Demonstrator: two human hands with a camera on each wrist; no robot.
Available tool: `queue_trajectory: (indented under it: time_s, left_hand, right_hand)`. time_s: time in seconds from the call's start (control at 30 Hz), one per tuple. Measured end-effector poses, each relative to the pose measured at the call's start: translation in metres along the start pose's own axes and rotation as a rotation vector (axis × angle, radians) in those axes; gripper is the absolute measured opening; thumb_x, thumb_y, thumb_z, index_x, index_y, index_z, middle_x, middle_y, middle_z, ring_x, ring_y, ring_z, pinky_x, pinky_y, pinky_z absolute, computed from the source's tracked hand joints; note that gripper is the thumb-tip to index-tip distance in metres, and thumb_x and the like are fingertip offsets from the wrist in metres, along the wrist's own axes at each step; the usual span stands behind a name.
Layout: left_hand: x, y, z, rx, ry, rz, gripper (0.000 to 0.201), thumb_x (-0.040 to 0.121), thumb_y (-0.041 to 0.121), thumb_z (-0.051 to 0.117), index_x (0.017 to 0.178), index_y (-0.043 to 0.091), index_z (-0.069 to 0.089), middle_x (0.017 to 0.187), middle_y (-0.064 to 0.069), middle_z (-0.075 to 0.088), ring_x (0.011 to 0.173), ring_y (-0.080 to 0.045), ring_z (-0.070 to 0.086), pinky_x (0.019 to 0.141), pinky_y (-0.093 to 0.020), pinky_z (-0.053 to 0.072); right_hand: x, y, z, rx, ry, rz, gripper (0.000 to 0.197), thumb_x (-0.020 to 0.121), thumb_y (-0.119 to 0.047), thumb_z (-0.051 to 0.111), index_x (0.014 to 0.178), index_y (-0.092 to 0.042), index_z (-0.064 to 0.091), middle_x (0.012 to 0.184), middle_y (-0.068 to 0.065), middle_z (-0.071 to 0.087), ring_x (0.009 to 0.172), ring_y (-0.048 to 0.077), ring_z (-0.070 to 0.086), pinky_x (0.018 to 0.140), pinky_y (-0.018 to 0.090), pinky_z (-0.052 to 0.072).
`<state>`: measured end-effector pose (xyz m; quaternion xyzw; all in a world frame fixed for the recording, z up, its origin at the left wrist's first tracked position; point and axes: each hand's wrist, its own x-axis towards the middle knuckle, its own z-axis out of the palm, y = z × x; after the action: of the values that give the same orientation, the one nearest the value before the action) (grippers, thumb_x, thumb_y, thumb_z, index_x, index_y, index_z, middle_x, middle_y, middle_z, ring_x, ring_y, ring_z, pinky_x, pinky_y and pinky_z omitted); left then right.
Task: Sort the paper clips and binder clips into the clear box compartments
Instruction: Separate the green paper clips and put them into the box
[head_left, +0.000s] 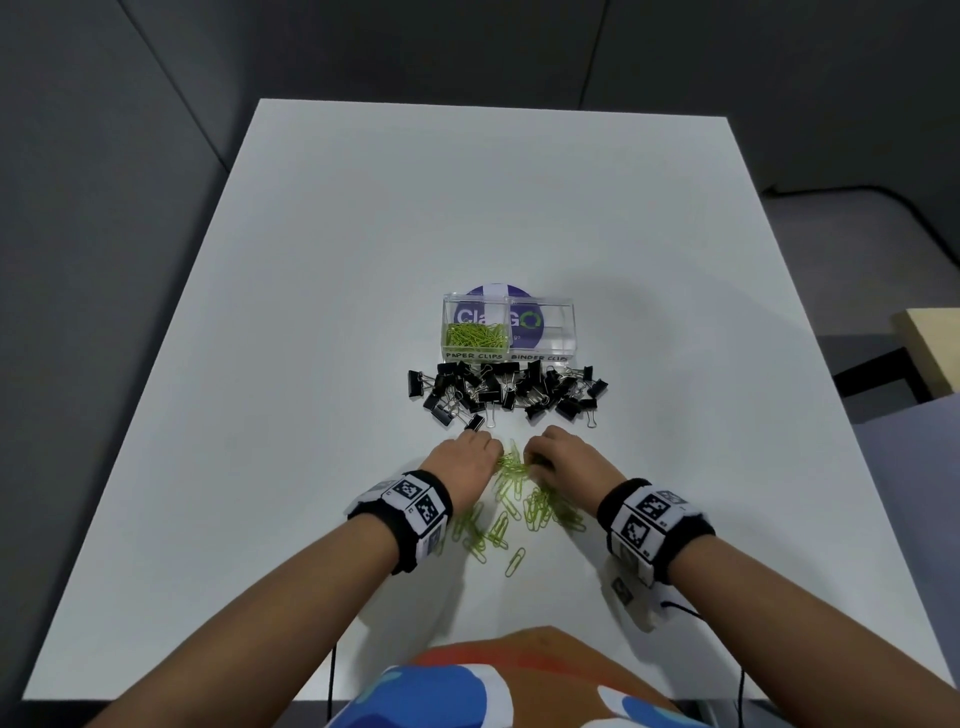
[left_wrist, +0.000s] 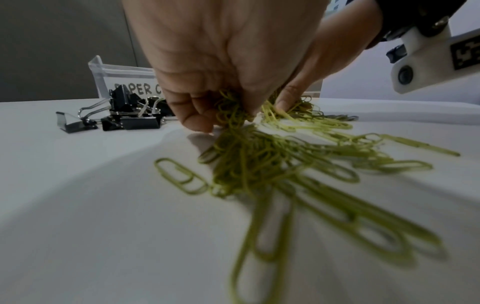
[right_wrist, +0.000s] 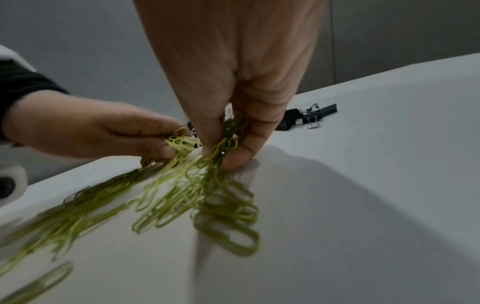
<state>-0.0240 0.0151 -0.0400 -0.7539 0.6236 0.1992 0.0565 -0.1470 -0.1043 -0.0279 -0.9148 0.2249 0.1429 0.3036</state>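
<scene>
Paper clips (head_left: 519, 499), all yellow-green, lie scattered on the white table (head_left: 311, 312) close to the person's body, between the two wrists. Both hands are down in the far end of this spread. The left hand (head_left: 465, 460) curls its fingers (left_wrist: 197, 119) and thumb round a bunch of the clips, fingertips touching the tabletop. The right hand (head_left: 563, 460) pinches another tangle between thumb and fingers (right_wrist: 239, 158), also at the table surface; several clips hang from each bunch down into the pile, though blur in the wrist views makes it hard to say how many are really lifted.

Just beyond the hands sits a heap of black binder clips (head_left: 506, 392), untouched, stretching across the front of the clear box (head_left: 509, 327). The box stands upright with two front compartments labelled in handwriting: the left one, marked PAPER CLIPS, already holds a layer of green clips (head_left: 474, 335); the right one, marked BINDER CLIPS, looks bare. Under the box lies a round purple sticker (head_left: 496, 292). Black wristbands (head_left: 410, 512) with square coded markers wrap both wrists.
</scene>
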Motion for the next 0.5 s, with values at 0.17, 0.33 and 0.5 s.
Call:
queue_trajectory:
  time_s: [0.17, 0.33, 0.5]
  left_hand:
    - [-0.002, -0.006, -0.002, -0.145, -0.047, -0.023, 0.028, 0.096, 0.001, 0.039, 0.123, 0.004, 0.043, 0.118, -0.011, 0.05, 0.102, -0.025, 0.054, 0.086, -0.034, 0.049]
    - [-0.009, -0.011, -0.014, -0.286, -0.024, -0.092, 0.024, 0.097, 0.001, 0.039, 0.12, 0.005, 0.044, 0.116, -0.009, 0.058, 0.095, -0.022, 0.06, 0.07, -0.022, 0.042]
    - [-0.021, -0.022, -0.038, -0.358, 0.042, -0.183, 0.021, 0.099, 0.014, 0.037, 0.118, 0.008, 0.045, 0.118, -0.01, 0.06, 0.093, -0.021, 0.06, 0.085, -0.031, 0.051]
  right_hand:
    - [-0.004, 0.005, -0.009, 0.123, -0.013, 0.054, 0.011, 0.09, -0.012, 0.053, 0.095, -0.005, 0.061, 0.094, 0.002, 0.051, 0.085, 0.016, 0.05, 0.08, 0.026, 0.043]
    - [-0.008, 0.004, -0.022, 0.268, 0.003, 0.061, 0.007, 0.091, -0.011, 0.054, 0.086, -0.013, 0.059, 0.082, -0.004, 0.054, 0.069, 0.011, 0.053, 0.06, 0.011, 0.041]
    - [-0.009, -0.013, -0.057, 0.401, -0.033, 0.01, 0.01, 0.091, -0.011, 0.054, 0.083, -0.015, 0.058, 0.075, -0.001, 0.057, 0.056, 0.005, 0.051, 0.053, 0.009, 0.046]
